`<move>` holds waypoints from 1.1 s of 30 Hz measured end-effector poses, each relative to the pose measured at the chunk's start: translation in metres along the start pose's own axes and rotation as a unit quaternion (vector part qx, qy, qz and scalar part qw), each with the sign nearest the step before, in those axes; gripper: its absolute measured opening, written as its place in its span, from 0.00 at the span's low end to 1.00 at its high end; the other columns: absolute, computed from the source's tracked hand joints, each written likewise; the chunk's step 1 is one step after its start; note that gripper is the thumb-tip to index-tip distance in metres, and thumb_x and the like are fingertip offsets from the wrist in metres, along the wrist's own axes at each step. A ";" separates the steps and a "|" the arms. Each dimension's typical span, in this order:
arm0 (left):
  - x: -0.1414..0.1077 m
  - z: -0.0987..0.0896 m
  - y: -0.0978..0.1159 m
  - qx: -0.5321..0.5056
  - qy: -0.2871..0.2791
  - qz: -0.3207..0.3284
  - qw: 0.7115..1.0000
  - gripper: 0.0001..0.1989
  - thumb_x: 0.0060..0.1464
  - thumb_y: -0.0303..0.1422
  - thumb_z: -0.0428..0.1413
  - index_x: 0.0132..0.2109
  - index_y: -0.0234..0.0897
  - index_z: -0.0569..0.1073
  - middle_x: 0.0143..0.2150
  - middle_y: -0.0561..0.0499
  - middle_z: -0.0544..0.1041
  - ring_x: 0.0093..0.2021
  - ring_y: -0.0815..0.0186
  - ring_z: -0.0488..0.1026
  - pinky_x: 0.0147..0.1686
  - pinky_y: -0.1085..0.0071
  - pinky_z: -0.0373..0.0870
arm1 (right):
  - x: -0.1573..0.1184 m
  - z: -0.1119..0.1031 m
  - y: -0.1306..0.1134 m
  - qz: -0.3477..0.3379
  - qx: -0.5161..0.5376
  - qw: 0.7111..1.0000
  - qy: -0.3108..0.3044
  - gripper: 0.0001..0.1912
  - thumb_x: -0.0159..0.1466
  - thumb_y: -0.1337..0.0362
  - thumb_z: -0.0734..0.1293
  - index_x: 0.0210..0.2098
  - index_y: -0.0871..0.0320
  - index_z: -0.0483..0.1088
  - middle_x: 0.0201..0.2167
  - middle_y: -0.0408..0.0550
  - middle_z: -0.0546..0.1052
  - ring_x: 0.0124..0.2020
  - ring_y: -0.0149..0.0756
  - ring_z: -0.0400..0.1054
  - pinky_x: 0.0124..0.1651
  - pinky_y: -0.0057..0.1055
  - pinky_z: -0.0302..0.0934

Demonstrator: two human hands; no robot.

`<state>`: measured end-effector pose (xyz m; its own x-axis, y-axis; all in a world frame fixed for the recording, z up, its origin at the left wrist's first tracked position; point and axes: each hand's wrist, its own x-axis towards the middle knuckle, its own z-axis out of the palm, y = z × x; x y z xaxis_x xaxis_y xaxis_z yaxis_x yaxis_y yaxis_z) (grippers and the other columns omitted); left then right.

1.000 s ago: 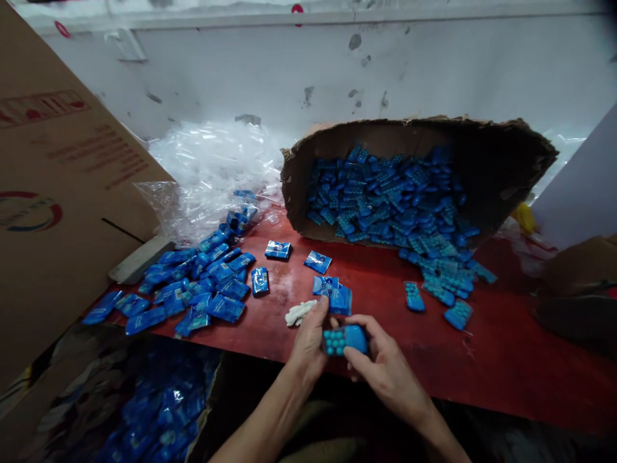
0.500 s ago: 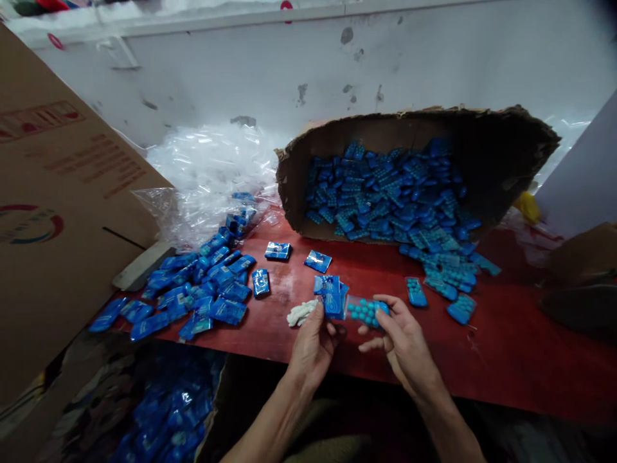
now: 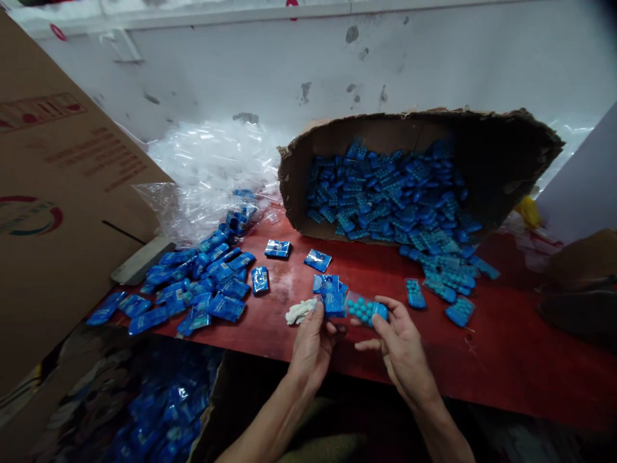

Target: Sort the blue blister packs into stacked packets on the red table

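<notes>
My left hand (image 3: 312, 341) pinches a blue printed card (image 3: 334, 305) between thumb and fingers. My right hand (image 3: 402, 334) grips a small clear pack of turquoise balls (image 3: 362, 308) by its blue end, tilted just right of the card. The card and the pack are side by side; whether they touch I cannot tell. Behind the held card lie more blue cards (image 3: 326, 283) on the red table (image 3: 289, 276). A crumpled white bundle (image 3: 299, 312), perhaps cloth, rests beside my left thumb. Three loose turquoise packs or so, such as one pack (image 3: 415, 293), lie to the right.
A torn cardboard box (image 3: 515, 122) on its side spills many ball packs (image 3: 385, 193). At the left are a heap of blue wrapped packs (image 3: 193, 289), clear plastic sleeves (image 3: 212, 167) and a large carton (image 3: 72, 193). More blue packs (image 3: 159, 411) fill a container below the table edge.
My right hand has turned the ball pack slightly, its blue end now lower and more in view. The left hand keeps its hold on the card. The camera view has shifted a little.
</notes>
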<state>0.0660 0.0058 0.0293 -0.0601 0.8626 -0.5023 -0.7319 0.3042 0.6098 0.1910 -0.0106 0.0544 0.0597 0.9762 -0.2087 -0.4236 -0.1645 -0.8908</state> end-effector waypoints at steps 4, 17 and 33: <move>-0.002 0.002 0.002 -0.007 -0.007 -0.004 1.000 0.12 0.44 0.38 0.57 0.26 0.35 0.64 0.13 0.59 0.65 0.19 0.71 0.67 0.29 0.68 0.68 | -0.001 -0.002 0.004 -0.008 -0.027 1.000 -0.008 0.18 0.57 0.60 0.64 0.44 0.55 0.56 0.36 0.45 0.69 0.33 0.36 0.70 0.24 0.31 0.70; 0.006 -0.007 0.012 0.110 -0.060 0.074 0.989 0.10 0.46 0.37 0.55 0.31 0.33 0.67 0.22 0.54 0.71 0.22 0.72 0.68 0.27 0.73 0.67 | -0.001 -0.011 -0.003 0.035 -0.031 0.999 -0.020 0.18 0.56 0.60 0.64 0.43 0.57 0.57 0.33 0.44 0.69 0.27 0.32 0.70 0.20 0.27 0.68; -0.001 0.000 0.010 0.052 -0.056 0.040 0.996 0.12 0.45 0.39 0.56 0.28 0.33 0.67 0.17 0.56 0.67 0.21 0.72 0.66 0.28 0.71 0.67 | -0.005 -0.007 0.002 0.004 -0.024 1.000 0.000 0.19 0.55 0.59 0.65 0.44 0.56 0.57 0.33 0.44 0.69 0.28 0.33 0.71 0.22 0.28 0.69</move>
<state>0.0589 0.0075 0.0359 -0.0348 0.9235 -0.3819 -0.6528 0.2684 0.7084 0.1965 -0.0170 0.0510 0.0572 0.9746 -0.2166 -0.3800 -0.1794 -0.9074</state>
